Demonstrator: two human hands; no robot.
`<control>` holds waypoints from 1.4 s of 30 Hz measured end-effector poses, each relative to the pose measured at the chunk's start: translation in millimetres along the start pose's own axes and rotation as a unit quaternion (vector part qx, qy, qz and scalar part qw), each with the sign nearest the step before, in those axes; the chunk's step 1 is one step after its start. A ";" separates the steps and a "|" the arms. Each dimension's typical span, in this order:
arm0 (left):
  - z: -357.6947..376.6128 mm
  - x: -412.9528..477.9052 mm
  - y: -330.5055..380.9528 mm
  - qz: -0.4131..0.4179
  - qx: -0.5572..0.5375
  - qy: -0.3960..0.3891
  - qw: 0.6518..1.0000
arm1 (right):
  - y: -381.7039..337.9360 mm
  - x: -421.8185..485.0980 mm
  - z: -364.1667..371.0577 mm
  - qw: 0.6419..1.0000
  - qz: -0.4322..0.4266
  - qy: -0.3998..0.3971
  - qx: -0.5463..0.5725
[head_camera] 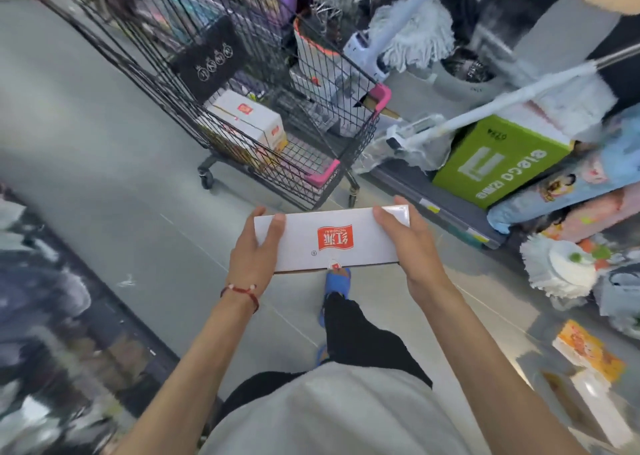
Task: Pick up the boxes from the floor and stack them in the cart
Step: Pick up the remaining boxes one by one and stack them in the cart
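I hold a white box with a red logo point(334, 238) in front of me, above the floor. My left hand point(254, 252) grips its left end, thumb on top. My right hand point(408, 246) grips its right end the same way. The wire shopping cart point(346, 132) with pink corner guards stands just beyond the box. Inside the cart lies another white box with a red logo point(247, 118), on top of further boxes.
Shelves line both sides of the aisle. On the right are mops point(415, 35), a green carton point(498, 160) and packaged goods. More boxes point(588, 354) lie on the floor at the lower right. My foot in a blue sandal point(337, 281) is under the held box.
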State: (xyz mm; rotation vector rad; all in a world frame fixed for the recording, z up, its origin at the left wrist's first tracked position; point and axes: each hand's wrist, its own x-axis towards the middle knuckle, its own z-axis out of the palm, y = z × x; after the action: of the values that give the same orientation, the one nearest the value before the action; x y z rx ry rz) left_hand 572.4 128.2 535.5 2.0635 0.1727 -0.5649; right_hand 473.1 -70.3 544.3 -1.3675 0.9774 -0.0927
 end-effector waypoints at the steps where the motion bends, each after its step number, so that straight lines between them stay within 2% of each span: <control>1: -5.2 13.8 5.9 -0.004 -0.002 0.007 1.000 | -8.6 11.1 11.0 1.000 -0.002 -0.006 0.004; 10: -43.6 139.0 75.8 0.007 -0.005 0.021 1.000 | -78.2 105.4 94.5 0.999 0.000 0.009 0.038; 17: -59.6 212.9 121.8 0.033 0.019 -0.002 0.999 | -112.9 158.7 129.5 0.997 0.005 0.045 0.055; 22: -65.2 278.4 145.7 0.070 0.066 -0.044 0.994 | -127.0 193.1 155.9 0.991 0.024 0.098 0.084; 27: -67.9 348.6 170.6 0.081 0.093 -0.126 0.984 | -135.9 221.9 193.3 0.975 0.050 0.174 0.129; 36: -52.7 439.8 172.4 -0.001 0.125 -0.277 0.953 | -122.9 244.0 247.6 0.950 0.109 0.242 0.164; 39: -39.9 457.7 157.0 -0.082 0.069 -0.294 0.950 | -103.8 252.9 255.6 0.949 0.137 0.244 0.144; 42: -27.1 472.8 135.0 -0.111 0.083 -0.308 0.941 | -81.3 265.9 258.8 0.949 0.166 0.250 0.095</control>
State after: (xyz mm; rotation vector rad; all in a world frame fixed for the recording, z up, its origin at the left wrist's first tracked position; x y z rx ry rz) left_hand 1044.5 31.0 435.2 1.9351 -0.0146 -1.3732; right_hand 838.9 -46.1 444.4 -0.9999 1.5709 -0.2829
